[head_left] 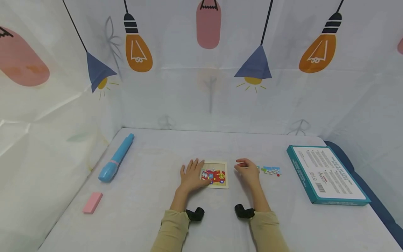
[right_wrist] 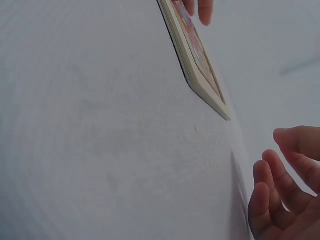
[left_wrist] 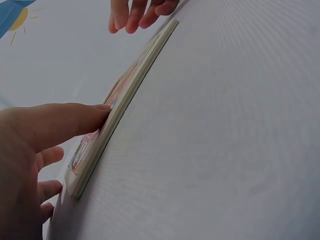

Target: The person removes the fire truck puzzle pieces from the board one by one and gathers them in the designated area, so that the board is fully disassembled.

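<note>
A small wooden puzzle tray [head_left: 227,175] lies flat on the table, a red vehicle picture [head_left: 217,176] across its lower part and plain pale wood above. My left hand [head_left: 190,177] rests at its left side, fingers spread, the thumb pressing on the picture near the lower edge. In the left wrist view the thumb [left_wrist: 75,120] touches the tray's face. To the right of the tray, my right hand [head_left: 248,173] hovers with loosely bent fingers [right_wrist: 280,185]; nothing shows between them. Colourful puzzle pieces [head_left: 270,170] lie just right of that hand, partly hidden by it.
At the right of the table lies a teal-edged flat box [head_left: 329,175] with printed text. A blue microphone-shaped thing [head_left: 116,159] and a pink block [head_left: 92,203] are at the left. A patterned white curtain [head_left: 189,94] stands behind the table.
</note>
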Available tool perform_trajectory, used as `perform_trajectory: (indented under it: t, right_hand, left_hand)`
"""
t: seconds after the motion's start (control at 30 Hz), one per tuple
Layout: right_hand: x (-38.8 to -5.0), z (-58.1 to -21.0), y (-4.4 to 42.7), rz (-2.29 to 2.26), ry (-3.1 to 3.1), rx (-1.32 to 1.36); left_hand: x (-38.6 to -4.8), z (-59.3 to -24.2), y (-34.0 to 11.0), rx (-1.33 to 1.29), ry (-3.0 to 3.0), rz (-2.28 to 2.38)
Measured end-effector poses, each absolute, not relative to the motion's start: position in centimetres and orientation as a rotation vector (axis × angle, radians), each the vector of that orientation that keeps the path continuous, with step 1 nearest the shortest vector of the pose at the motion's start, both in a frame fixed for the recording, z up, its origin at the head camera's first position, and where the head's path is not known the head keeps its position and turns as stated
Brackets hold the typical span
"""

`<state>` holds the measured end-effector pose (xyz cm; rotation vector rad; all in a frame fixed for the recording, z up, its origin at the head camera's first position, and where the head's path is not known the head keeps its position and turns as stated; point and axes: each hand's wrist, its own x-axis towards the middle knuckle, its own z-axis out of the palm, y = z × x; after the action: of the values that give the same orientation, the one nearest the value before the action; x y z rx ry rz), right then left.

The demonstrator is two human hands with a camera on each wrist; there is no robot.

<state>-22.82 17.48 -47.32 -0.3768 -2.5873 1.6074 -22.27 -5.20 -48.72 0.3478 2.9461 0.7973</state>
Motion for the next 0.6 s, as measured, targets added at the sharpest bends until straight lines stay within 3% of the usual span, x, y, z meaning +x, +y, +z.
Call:
perform_trajectory:
  t: [0.3,0.6]
  right_hand:
    - [-22.7,-47.3,16.1,1.629,-2.643,-0.281]
    - [-22.5,-47.1,15.1,1.328,-2.944,-0.068]
  left_hand:
    - [-22.4,-48.7,-4.9,0.422,2.979,0.764]
    - [-22.3,-48.8,-4.7,0.520,2.950,0.773]
